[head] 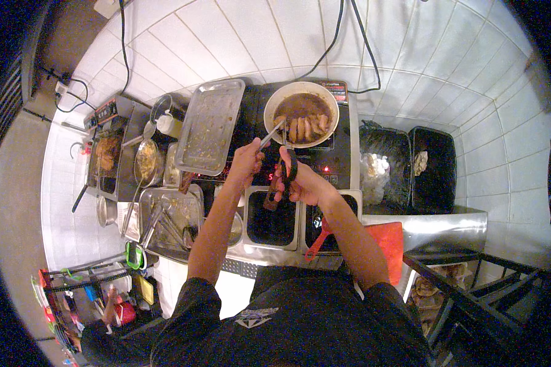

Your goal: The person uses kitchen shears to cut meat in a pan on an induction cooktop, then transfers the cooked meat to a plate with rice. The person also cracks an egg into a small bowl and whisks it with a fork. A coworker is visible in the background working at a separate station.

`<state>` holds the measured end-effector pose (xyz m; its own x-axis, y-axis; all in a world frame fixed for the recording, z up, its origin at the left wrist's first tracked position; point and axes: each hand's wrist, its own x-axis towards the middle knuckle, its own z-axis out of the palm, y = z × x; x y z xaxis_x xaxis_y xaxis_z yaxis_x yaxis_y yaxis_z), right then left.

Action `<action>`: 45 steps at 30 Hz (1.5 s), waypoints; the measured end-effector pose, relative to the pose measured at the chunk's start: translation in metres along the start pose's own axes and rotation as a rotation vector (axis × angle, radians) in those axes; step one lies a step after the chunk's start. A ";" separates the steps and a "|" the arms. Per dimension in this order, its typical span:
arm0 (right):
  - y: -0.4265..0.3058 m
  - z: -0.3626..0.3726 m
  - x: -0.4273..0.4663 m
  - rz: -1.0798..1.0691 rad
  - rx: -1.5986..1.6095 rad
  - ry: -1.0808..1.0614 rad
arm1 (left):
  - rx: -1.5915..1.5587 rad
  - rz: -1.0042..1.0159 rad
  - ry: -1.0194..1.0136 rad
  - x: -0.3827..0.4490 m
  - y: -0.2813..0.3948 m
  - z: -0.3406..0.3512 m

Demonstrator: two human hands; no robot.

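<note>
My left hand (247,160) grips metal tongs (271,136), whose tips reach into a light-coloured round pan (268,108). In my right hand (310,183) are black-handled scissors (292,169), with the blades pointing into the pan next to the tong tips. How far the blades are apart is too small to tell. Several browned pieces of meat (305,128) lie side by side in dark brown sauce (300,104). The pan sits on a black induction cooker (342,158) with lit red indicators. Below my right hand a brown handle (271,199) extends towards me.
A metal tray (211,121) leans left of the pan. Nearer me are black rectangular wells (271,227) and a red utensil (319,241). Another tray holds tongs (170,229). Black tubs (434,183) stand right. Another person's arm (111,307) shows at lower left.
</note>
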<state>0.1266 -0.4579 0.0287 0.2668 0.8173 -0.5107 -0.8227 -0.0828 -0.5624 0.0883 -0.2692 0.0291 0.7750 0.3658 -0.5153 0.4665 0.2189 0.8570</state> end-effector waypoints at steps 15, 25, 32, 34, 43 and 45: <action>-0.001 -0.005 0.011 -0.004 0.054 -0.020 | 0.871 0.425 0.301 -0.022 -0.005 0.004; -0.004 -0.006 0.012 0.019 0.067 -0.018 | 1.009 0.602 0.376 -0.005 0.012 0.008; -0.013 -0.012 0.004 0.006 -0.054 -0.100 | 1.055 0.612 0.322 0.022 0.005 -0.003; -0.017 -0.018 0.005 0.078 -0.045 -0.121 | 1.012 0.586 0.307 0.024 0.009 -0.003; -0.039 -0.019 -0.021 0.189 -0.157 -0.106 | 0.978 0.534 0.313 0.030 0.024 -0.007; -0.042 -0.018 -0.031 0.157 -0.177 -0.111 | 1.079 0.559 0.324 0.023 0.034 -0.009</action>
<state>0.1624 -0.4901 0.0564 0.0783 0.8434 -0.5316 -0.7462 -0.3041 -0.5922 0.1180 -0.2457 0.0464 0.9102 0.4077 0.0725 0.3373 -0.8315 0.4413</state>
